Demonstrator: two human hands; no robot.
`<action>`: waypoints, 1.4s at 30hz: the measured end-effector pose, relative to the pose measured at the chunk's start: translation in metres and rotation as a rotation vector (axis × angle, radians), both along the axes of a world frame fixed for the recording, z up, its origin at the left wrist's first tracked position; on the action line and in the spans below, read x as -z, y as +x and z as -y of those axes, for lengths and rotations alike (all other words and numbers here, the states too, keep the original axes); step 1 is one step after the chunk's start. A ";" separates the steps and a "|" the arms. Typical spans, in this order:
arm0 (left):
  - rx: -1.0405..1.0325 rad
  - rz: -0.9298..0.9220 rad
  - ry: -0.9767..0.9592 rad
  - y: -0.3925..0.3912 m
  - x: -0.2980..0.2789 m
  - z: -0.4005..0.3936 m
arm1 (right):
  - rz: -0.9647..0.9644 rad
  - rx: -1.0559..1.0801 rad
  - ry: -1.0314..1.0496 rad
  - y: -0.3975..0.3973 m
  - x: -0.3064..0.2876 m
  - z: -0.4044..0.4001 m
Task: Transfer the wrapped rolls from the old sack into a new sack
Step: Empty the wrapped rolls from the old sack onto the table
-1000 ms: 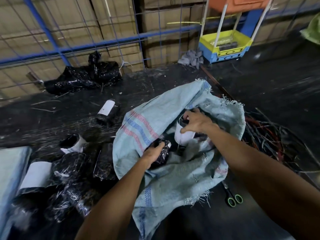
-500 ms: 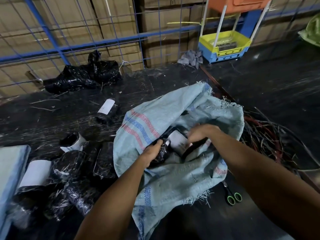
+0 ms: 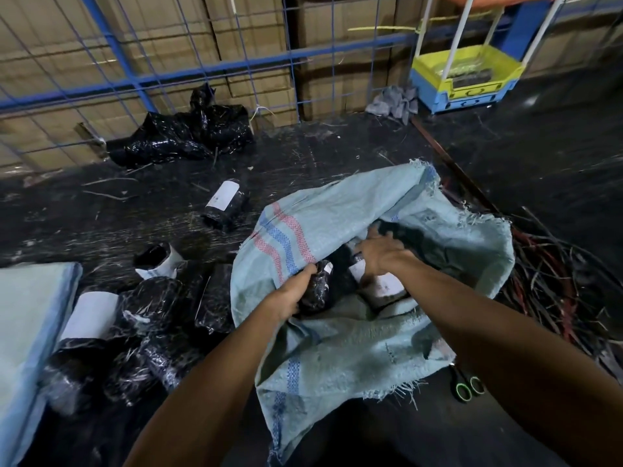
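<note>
Both hands work inside the old sack (image 3: 337, 227): the left hand (image 3: 296, 293) is wrapped around a black wrapped roll (image 3: 317, 291) at the sack's 9 o'clock lip, while the right hand (image 3: 381, 256) presses down on a labelled roll (image 3: 384, 284) deeper in, its grasp not clear. The frayed mouth could snag a roll's plastic wrap, and pulling two at once risks dropping one. More rolls lie piled (image 3: 145, 318) at 9 o'clock beside the folded new sack (image 3: 27, 325).

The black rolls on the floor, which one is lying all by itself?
The wrapped roll with the white label nearest the fence lies alone; the other rolls huddle together left of the old sack.
</note>
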State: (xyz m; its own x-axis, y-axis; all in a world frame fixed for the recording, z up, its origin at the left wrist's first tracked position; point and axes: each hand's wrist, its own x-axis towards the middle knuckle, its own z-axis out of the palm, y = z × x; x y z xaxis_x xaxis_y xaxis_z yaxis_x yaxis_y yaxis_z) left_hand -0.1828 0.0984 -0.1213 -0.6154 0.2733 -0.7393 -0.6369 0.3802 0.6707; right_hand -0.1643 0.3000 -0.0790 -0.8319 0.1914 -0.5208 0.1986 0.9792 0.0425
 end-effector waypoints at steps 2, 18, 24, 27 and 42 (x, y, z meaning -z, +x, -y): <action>0.018 0.094 0.067 -0.005 -0.015 0.005 | 0.008 -0.033 -0.087 0.003 -0.015 -0.005; -0.056 -0.024 0.437 -0.023 -0.130 0.187 | -0.616 0.318 -1.259 0.014 -0.154 0.079; -0.365 -0.460 0.041 0.008 -0.111 0.300 | -0.367 0.029 -0.985 0.001 -0.120 0.204; -0.303 -0.735 -0.232 0.031 -0.075 0.355 | -0.120 -0.175 -0.752 0.000 -0.095 0.260; 0.186 -0.900 -0.609 0.061 0.028 0.395 | -0.359 0.078 -0.295 0.038 -0.004 0.353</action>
